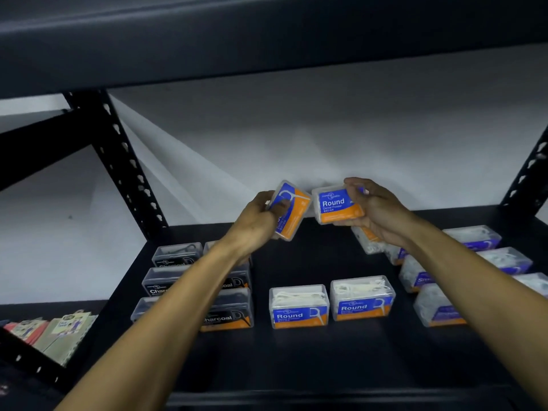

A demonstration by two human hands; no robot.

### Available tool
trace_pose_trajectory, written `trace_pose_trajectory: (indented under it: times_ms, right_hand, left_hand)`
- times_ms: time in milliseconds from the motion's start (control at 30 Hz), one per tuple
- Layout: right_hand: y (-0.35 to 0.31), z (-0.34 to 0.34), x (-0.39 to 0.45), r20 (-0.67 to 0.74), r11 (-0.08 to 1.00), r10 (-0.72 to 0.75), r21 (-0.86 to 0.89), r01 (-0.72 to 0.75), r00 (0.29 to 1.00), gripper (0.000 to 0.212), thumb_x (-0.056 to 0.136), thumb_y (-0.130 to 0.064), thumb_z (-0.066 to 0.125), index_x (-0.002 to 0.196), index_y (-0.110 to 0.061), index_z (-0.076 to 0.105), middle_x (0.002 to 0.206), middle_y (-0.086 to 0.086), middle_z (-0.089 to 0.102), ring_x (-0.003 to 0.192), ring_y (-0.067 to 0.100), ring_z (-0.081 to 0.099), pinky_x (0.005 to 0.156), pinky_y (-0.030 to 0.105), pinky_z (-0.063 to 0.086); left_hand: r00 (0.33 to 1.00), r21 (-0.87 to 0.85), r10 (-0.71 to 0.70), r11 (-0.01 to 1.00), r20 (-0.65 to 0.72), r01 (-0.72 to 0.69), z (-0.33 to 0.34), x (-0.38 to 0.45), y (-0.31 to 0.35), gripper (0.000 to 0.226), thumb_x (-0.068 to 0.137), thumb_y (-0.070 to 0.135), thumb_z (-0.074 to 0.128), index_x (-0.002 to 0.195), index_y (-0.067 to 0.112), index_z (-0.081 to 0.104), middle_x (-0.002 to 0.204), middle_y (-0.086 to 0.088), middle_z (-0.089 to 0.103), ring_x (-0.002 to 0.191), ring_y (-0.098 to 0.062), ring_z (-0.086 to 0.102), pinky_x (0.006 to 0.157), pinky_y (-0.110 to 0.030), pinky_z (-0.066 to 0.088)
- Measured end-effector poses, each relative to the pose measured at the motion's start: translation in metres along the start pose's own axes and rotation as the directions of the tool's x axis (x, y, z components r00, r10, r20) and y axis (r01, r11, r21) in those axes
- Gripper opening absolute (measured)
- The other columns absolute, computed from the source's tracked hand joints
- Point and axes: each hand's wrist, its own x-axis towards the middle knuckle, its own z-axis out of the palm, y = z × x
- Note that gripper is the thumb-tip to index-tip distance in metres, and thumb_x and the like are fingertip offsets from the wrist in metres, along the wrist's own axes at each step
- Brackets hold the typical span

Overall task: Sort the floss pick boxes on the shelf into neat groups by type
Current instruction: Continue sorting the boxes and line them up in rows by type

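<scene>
Forearms fill the bottom of my view, both stretched out over the dark metal shelf. My left hand grips a clear plastic floss pick box with a blue and orange label, tilted on one corner, fingers curled round its left side. My right hand holds a second clear box with a blue and orange label reading "Round", thumb over its top right corner. Both boxes hang in the air above the back of the shelf, just beside each other, corners nearly touching.

Below them, two more clear "Round" boxes stand side by side at the shelf's middle. To the left sit the dark charcoal boxes, partly hidden under my left arm; to the right, the clear boxes with purple labels.

As I judge it, the tilted box is the risk: held by one edge, it could slip while being lowered. My forearms pass close over both side groups, so bringing the hands down carelessly could knock those rows askew.
</scene>
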Motion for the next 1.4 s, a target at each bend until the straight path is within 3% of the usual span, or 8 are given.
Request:
trace_pose_trajectory:
  times_ms: [133, 333, 433, 533, 633, 833, 1167, 1400]
  right_hand:
    - [0.002, -0.01, -0.006, -0.002, 0.984, -0.002, -0.181, 0.002, 1.0, 0.02, 0.091, -0.022, 0.06, 0.111, -0.022, 0.056, 0.108, 0.009, 0.062, 0.091, 0.018, 0.065, 0.089, 0.041, 0.05]
    - [-0.002, -0.029, -0.019, -0.055, 0.955, -0.039, -0.296, 0.021, 0.998, 0.026, 0.086, -0.028, 0.066, 0.111, -0.027, 0.057, 0.111, 0.01, 0.064, 0.094, 0.019, 0.065, 0.077, 0.034, 0.052]
    - [-0.005, -0.033, -0.025, -0.073, 0.966, -0.055, -0.256, 0.035, 0.996, 0.027, 0.087, -0.019, 0.065, 0.111, -0.023, 0.054, 0.114, 0.014, 0.062, 0.091, 0.018, 0.066, 0.07, 0.028, 0.051]
    - [-0.006, -0.034, -0.029, -0.06, 0.949, -0.051, -0.315, 0.029, 0.997, 0.038, 0.088, -0.013, 0.063, 0.121, -0.027, 0.051, 0.118, 0.01, 0.059, 0.1, 0.021, 0.064, 0.08, 0.034, 0.053]
    - [-0.005, -0.032, -0.036, -0.022, 0.901, -0.026, -0.433, 0.014, 0.999, 0.048, 0.09, -0.008, 0.06, 0.133, -0.024, 0.049, 0.121, 0.006, 0.057, 0.105, 0.02, 0.061, 0.09, 0.037, 0.052]
    - [0.001, -0.027, -0.041, 0.04, 0.813, 0.034, -0.582, -0.004, 0.999, 0.039, 0.085, -0.008, 0.066, 0.122, -0.021, 0.059, 0.118, 0.005, 0.063, 0.106, 0.019, 0.062, 0.096, 0.041, 0.05]
    - [0.004, -0.023, -0.043, 0.16, 0.608, 0.18, -0.794, 0.018, 0.971, 0.032, 0.085, -0.012, 0.066, 0.114, -0.025, 0.06, 0.104, -0.007, 0.063, 0.103, 0.011, 0.059, 0.094, 0.036, 0.047]
    - [0.012, -0.023, -0.042, 0.176, 0.557, 0.263, -0.83, 0.0, 0.948, 0.036, 0.084, -0.013, 0.067, 0.117, -0.023, 0.057, 0.107, -0.005, 0.064, 0.103, 0.01, 0.059, 0.096, 0.038, 0.049]
  left_hand:
    - [0.998, 0.311, 0.026, 0.95, 0.05, -0.04, -0.001, -0.003, 0.001, 0.037, 0.099, 0.039, 0.047, 0.131, 0.02, 0.045, 0.114, 0.001, 0.062, 0.096, -0.013, 0.062, 0.074, -0.023, 0.046]
    - [0.973, 0.533, 0.027, 0.833, 0.228, -0.148, -0.008, -0.009, 0.002, 0.049, 0.09, 0.032, 0.066, 0.136, 0.031, 0.047, 0.127, 0.005, 0.057, 0.105, -0.009, 0.056, 0.077, -0.017, 0.04]
    - [0.944, 0.605, -0.018, 0.771, 0.331, -0.197, -0.004, -0.013, 0.003, 0.053, 0.09, 0.029, 0.067, 0.138, 0.029, 0.047, 0.132, 0.006, 0.055, 0.109, -0.007, 0.051, 0.086, -0.02, 0.04]
    - [0.922, 0.668, -0.065, 0.709, 0.381, -0.226, 0.003, -0.015, 0.0, 0.048, 0.089, 0.029, 0.068, 0.133, 0.03, 0.051, 0.129, 0.006, 0.058, 0.11, -0.012, 0.055, 0.095, -0.032, 0.047]
    - [0.904, 0.702, -0.069, 0.656, 0.421, -0.277, 0.008, -0.015, -0.002, 0.043, 0.087, 0.031, 0.069, 0.128, 0.029, 0.055, 0.125, 0.006, 0.06, 0.109, -0.013, 0.056, 0.096, -0.04, 0.049]
    - [0.883, 0.722, -0.113, 0.627, 0.456, -0.292, 0.014, -0.013, -0.008, 0.044, 0.085, 0.034, 0.071, 0.126, 0.031, 0.055, 0.123, 0.007, 0.062, 0.107, -0.014, 0.06, 0.093, -0.043, 0.05]
    - [0.879, 0.716, -0.14, 0.645, 0.455, -0.268, 0.013, -0.013, -0.009, 0.048, 0.085, 0.033, 0.071, 0.129, 0.033, 0.051, 0.123, 0.007, 0.061, 0.106, -0.012, 0.06, 0.092, -0.042, 0.051]
    - [0.869, 0.709, -0.159, 0.655, 0.468, -0.262, 0.011, -0.011, -0.009, 0.044, 0.086, 0.031, 0.07, 0.127, 0.03, 0.052, 0.125, 0.007, 0.061, 0.107, -0.012, 0.06, 0.093, -0.041, 0.051]
